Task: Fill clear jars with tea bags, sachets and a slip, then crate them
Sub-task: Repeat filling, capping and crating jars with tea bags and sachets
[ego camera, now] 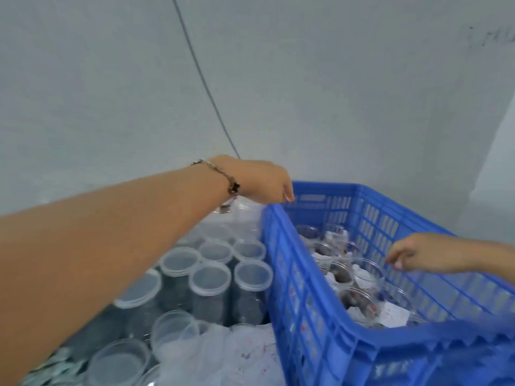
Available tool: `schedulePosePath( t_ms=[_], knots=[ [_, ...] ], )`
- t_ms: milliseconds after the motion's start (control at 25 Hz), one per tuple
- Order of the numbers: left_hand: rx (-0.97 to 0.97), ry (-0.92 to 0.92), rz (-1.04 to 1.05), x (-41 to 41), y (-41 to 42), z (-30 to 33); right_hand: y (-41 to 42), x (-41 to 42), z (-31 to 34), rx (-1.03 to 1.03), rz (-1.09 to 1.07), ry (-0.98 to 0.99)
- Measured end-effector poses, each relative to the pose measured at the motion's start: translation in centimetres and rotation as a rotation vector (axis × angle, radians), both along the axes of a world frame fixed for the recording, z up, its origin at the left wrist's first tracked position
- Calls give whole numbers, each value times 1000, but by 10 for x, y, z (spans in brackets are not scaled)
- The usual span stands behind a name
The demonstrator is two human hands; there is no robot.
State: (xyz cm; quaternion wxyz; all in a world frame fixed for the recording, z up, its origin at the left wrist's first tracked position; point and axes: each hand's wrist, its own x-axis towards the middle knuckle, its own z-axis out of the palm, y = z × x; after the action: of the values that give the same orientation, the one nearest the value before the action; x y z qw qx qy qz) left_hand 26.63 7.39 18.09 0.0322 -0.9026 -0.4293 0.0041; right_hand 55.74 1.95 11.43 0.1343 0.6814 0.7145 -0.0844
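Blue crate point(289, 274) taken as landmark. Filled jars point(359, 299) seen inside it; empty lidded jars point(211, 280) packed just left. Left hand point(264, 182) held over far-left corner, fingers slack, nothing gripped. Right hand point(418, 254) poised above interior, loosely curled, empty. Risk judged: crated jars tipped if knocked by right hand.

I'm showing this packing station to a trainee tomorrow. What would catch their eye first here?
The blue crate at right, with filled jars inside. Left of it stands a cluster of empty clear jars. The left hand reaches over the crate's far corner; the right hand hovers above the jars inside, apparently holding nothing.
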Motion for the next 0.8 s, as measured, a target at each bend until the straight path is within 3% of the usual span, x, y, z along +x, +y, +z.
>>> schedulePosePath(
  t_ms=[200, 320, 440, 600, 800],
  knots=[
    [64, -103, 256, -129, -36, 19, 7, -120, 59, 310, 222, 212],
    [79, -82, 343, -183, -62, 10, 4, -159, 77, 346, 255, 258],
    [55, -61, 362, -200, -73, -2, 2, -128, 69, 268, 162, 125],
    [39, -153, 267, -148, -62, -9, 7, -46, 26, 42, -17, -190],
    [43, -178, -153, 7, -33, -26, 14, 13, -24, -289, -86, -163]
  ],
)
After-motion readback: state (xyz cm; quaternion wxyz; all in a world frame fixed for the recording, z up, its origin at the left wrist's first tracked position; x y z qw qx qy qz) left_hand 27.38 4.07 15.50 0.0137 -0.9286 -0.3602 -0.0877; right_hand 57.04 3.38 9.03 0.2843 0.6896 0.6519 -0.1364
